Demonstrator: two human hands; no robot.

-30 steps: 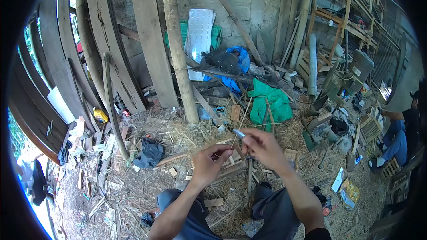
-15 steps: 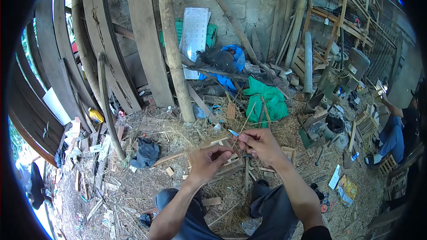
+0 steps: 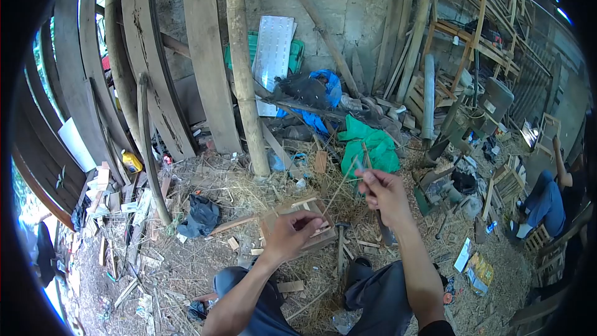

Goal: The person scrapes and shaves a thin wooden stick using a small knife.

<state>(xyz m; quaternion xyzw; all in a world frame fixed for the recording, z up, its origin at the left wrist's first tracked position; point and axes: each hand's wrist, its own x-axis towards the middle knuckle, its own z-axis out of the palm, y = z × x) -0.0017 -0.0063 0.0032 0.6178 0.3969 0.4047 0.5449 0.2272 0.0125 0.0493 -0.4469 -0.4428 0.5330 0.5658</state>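
My left hand [image 3: 292, 235] pinches the lower end of a thin, straw-coloured stick [image 3: 336, 194], which slants up to the right. My right hand [image 3: 387, 194] is closed around a knife; its short blade [image 3: 359, 165] is blurred at the top of the fist, and a dark handle [image 3: 385, 230] seems to stick out below. The blade is near the stick's upper end; whether they touch I cannot tell. Under my left hand lies a small wooden box or frame [image 3: 320, 241] with slats. A hammer [image 3: 341, 246] stands beside it, between my knees.
Wood scraps and shavings cover the ground. A green plastic sheet [image 3: 373, 143] lies ahead, a black plastic bag [image 3: 202, 214] to the left. A wooden post [image 3: 242, 74] rises in front. At far right sits another person [image 3: 547, 202] near stacked wood.
My right hand has moved up and right, away from my left hand, with the knife. The left hand still pinches the stick and has barely moved.
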